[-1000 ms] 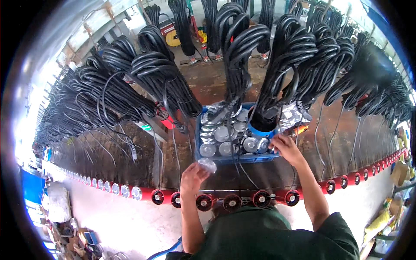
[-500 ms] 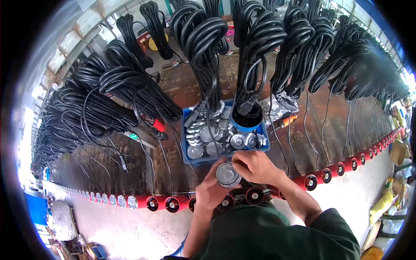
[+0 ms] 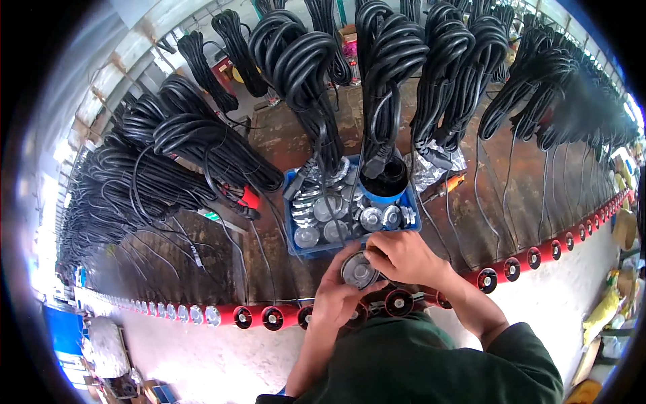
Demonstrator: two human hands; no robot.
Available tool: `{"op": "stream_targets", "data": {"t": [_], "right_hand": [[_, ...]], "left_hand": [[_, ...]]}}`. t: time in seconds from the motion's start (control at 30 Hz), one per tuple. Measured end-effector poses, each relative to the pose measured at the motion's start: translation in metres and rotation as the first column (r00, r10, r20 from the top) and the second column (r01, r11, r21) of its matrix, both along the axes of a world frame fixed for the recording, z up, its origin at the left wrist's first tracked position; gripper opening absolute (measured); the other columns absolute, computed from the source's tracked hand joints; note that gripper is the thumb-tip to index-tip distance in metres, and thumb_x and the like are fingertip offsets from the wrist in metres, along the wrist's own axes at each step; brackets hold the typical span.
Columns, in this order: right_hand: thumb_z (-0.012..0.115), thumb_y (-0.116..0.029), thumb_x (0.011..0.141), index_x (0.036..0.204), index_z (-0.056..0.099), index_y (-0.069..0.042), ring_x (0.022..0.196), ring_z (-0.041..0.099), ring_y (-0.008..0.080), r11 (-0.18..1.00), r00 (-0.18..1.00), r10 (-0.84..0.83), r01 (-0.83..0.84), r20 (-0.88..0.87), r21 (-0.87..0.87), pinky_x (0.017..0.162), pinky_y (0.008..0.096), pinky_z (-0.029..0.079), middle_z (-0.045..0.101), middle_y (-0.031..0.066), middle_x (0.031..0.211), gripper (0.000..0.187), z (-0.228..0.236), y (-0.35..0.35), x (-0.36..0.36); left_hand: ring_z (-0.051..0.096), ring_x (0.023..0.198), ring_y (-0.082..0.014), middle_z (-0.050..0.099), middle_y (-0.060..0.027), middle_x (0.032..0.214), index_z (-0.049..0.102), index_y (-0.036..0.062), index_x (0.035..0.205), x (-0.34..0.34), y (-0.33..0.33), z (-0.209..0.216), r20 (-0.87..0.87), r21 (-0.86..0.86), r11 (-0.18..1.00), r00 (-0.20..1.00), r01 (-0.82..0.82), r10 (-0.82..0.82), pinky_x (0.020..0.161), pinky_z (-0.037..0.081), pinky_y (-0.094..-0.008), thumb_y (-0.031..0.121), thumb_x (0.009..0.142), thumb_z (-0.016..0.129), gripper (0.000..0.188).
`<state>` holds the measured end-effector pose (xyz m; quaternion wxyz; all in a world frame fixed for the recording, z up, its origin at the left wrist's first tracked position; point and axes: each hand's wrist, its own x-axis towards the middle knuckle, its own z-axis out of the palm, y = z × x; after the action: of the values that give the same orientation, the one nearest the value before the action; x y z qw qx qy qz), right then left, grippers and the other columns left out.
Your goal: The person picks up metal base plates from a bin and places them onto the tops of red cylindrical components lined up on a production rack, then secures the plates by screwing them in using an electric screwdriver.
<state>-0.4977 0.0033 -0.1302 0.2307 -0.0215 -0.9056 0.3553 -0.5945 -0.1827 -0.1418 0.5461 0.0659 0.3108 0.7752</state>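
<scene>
The round metal disc [image 3: 359, 271] sits just in front of the person's chest, above the near edge of the worktop [image 3: 282, 135], its flat face turned up toward the camera; the left hand [image 3: 340, 296] cups it from below with fingers clamped on its rim, and the right hand [image 3: 404, 257] closes on its right side. Half a second earlier the disc was held in much the same two-handed grip, just in front of the blue tray [image 3: 291, 237].

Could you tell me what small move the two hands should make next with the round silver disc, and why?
Probably lower the round silver metal disc toward the red rail with round black sockets just below it. The left hand cradles the disc from beneath and the right hand grips its upper edge, so it is already lifted out of the blue plastic crate of similar discs.
</scene>
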Motion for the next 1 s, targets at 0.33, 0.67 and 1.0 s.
{"op": "stream_targets", "data": {"t": [0.33, 0.67, 1.0], "right_hand": [[0.070, -0.020, 0.093, 0.091, 0.059, -0.004, 0.070, 0.067, 0.0403, 0.998, 0.999, -0.043, 0.043, 0.008, 0.039, 0.058, 0.0498, 0.050, 0.063, 0.0168, 0.075, 0.020, -0.001, 0.001, 0.001], [0.071, -0.013, 0.093, 0.096, 0.065, 0.000, 0.071, 0.069, 0.0383, 0.968, 0.984, -0.162, 0.174, 0.079, -0.178, 0.063, 0.0431, 0.053, 0.070, 0.0183, 0.080, 0.014, -0.030, -0.034, 0.010], [0.069, -0.021, 0.100, 0.103, 0.070, 0.006, 0.076, 0.055, 0.0107, 0.524, 0.945, 0.278, 0.000, 0.170, -0.852, 0.068, 0.0333, 0.048, 0.066, 0.0043, 0.082, 0.027, -0.037, -0.057, 0.004]], "left_hand": [[0.058, 0.132, -0.0325, 0.058, -0.0180, 0.138, 0.049, -0.0011, 0.144, 0.006, -0.003, -0.001, -0.205, 0.001, 1.000, 0.978, -0.021, 0.020, 0.111, 0.052, -0.0560, -0.014, 0.071, 0.051, 0.074], [0.055, 0.135, -0.0374, 0.060, -0.0236, 0.140, 0.054, 0.0079, 0.138, 0.005, -0.009, -0.011, 0.042, 0.141, 0.957, 0.967, -0.255, 0.252, 0.119, 0.040, -0.0486, -0.013, 0.068, 0.051, 0.074], [0.045, 0.145, -0.0485, 0.057, -0.0255, 0.144, 0.053, 0.0192, 0.145, 0.005, -0.011, -0.021, 0.062, 0.188, 0.877, 0.896, -0.443, 0.440, 0.125, 0.030, -0.0604, -0.024, 0.066, 0.054, 0.091]]}}
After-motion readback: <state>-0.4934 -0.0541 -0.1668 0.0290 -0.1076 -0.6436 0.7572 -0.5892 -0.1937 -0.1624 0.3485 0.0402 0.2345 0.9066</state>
